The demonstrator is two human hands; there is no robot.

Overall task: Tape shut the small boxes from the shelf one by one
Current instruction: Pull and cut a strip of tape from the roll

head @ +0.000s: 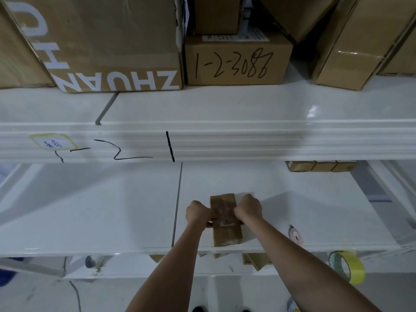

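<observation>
- The small cardboard box (226, 224) lies on the white lower shelf board (112, 210), near its front edge and a little right of the seam between the two panels.
- The left hand (199, 213) presses on the left side of the box with the fingers curled closed; the fingertips are hidden under the knuckles, so I cannot tell if they pinch the tape or only push on it.
- The right hand (248, 209) does the same on the right side, fingers bent down tight on the box edge.
- A band of clear tape (224, 213) crosses the top of the box between the two hands; it looks wrinkled and shiny.
- I judge the step in hand is smoothing the tape down over both sides.
- To do it well, both hands should press outward and down together, so the tape sits flat and no bubble stays on the flap seam.
- The box should stay flat on the board, so it does not slide toward the near edge.
- The yellow tape roll (346, 266) hangs at the near right, below the board edge, well apart from the box.
- More small boxes (319, 165) wait at the far right of the same shelf.
</observation>
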